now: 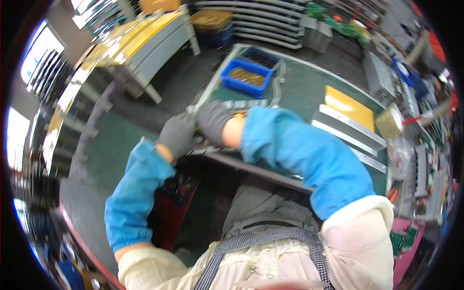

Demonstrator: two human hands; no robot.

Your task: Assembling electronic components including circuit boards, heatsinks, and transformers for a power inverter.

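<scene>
Both hands wear grey gloves and blue sleeve covers, and they meet at the near left edge of the green-topped workbench point(302, 87). My left hand point(178, 135) is closed, its fingertips turned toward the other hand. Right beside it, my right hand point(214, 122) is closed too, knuckles up. What they grip is hidden under the gloves and smeared by motion. Just beyond my right wrist lies a row of small silvery pieces point(244, 104). A blue bin point(226, 77) of small brass-coloured parts stands farther along, with a dark bin point(261, 56) behind it.
To the right on the bench lie a yellow panel point(349, 107) and long pale metal strips point(345, 137). A white tub point(389, 123) stands at the right edge. Another table point(157, 53) with yellow panels is at the far left. Metal racking point(263, 21) stands behind.
</scene>
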